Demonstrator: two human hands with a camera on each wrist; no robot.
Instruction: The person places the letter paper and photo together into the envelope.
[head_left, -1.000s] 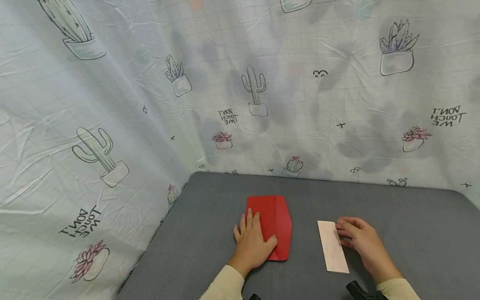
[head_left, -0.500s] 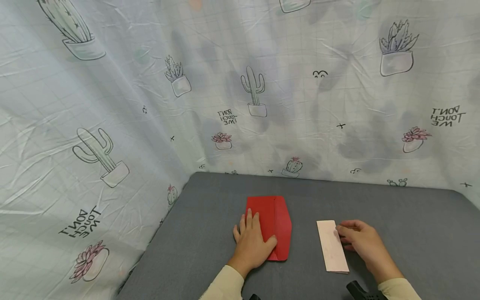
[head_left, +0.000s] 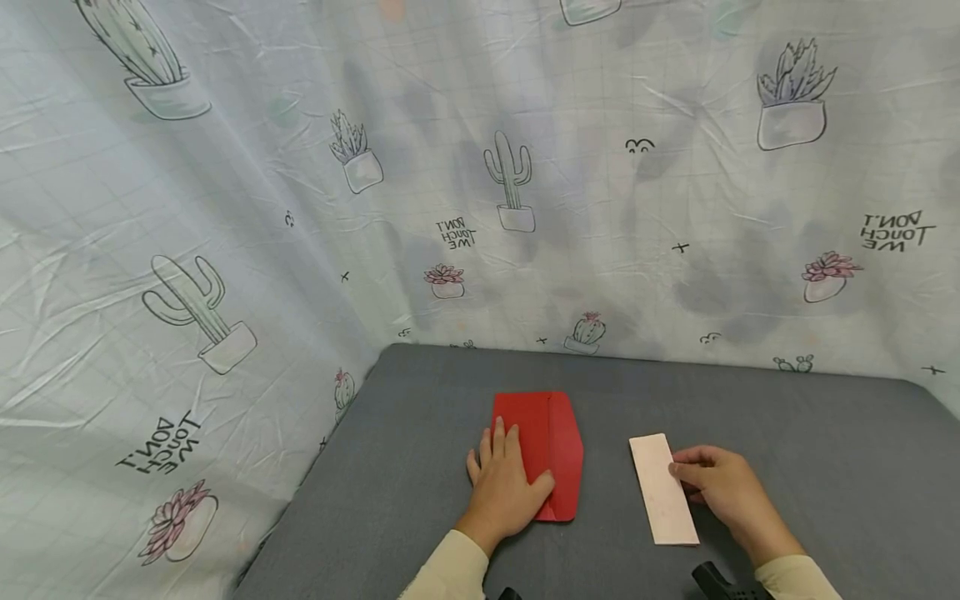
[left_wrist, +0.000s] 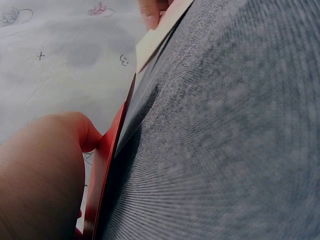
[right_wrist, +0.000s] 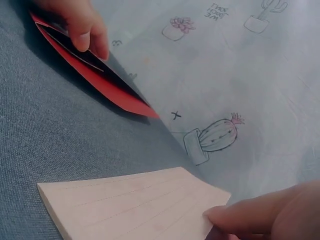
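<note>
A red envelope (head_left: 566, 450) lies on the table, its flap to the right. Over its left part rests my left hand (head_left: 501, 492), fingers spread and thumb near the flap crease. In the right wrist view the envelope's mouth (right_wrist: 102, 82) gapes a little beside the thumb. A pale pink folded sheet of paper (head_left: 662, 492) is to the right of the envelope, apart from it. My right hand (head_left: 727, 487) pinches the paper's right edge between thumb and fingers. Faint lines run along the paper (right_wrist: 135, 202) in the right wrist view.
The grey cloth-covered table (head_left: 420, 417) carries both items. A white curtain (head_left: 585, 208) printed with cacti hangs behind it and on the left. A black strap-like device (head_left: 720, 581) shows by the right wrist.
My right hand has shifted its hold slightly down the paper's edge. The paper's far end has moved a little left and away from me. The left hand and envelope stay put.
</note>
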